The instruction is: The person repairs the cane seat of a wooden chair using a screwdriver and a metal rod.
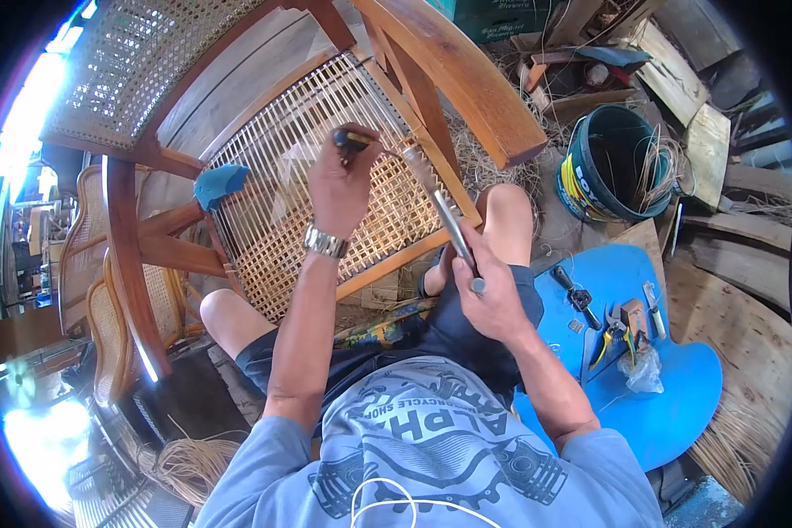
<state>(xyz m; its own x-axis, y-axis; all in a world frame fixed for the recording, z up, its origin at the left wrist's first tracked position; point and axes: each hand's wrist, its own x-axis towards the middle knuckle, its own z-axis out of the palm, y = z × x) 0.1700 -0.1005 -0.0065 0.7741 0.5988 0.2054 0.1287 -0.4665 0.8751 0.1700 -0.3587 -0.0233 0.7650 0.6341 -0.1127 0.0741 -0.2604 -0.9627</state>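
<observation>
My left hand (pixel 341 189) is closed around the black and yellow handle of a screwdriver-like tool (pixel 354 139). Its thin shaft points right, toward the wooden rail of the chair seat. In my right hand (pixel 493 295) is a silver metal bar (pixel 449 220), slanting up and left; its thicker, worn upper end overlaps the rail near the shaft's tip. Below and around my left hand spreads the half-woven cane seat (pixel 299 255), with a close lattice near me and mostly parallel strands farther off. The wooden chair (pixel 453 66) lies tipped over before my knees.
On a blue board (pixel 590 264) at my right lie pliers (pixel 612 343), a knife (pixel 654 310) and a plastic bag (pixel 644 371). Behind it stands a dark green bucket (pixel 614 163) with cane strands. Cane scraps litter the floor; a blue cloth-like piece (pixel 220 185) wraps a chair part.
</observation>
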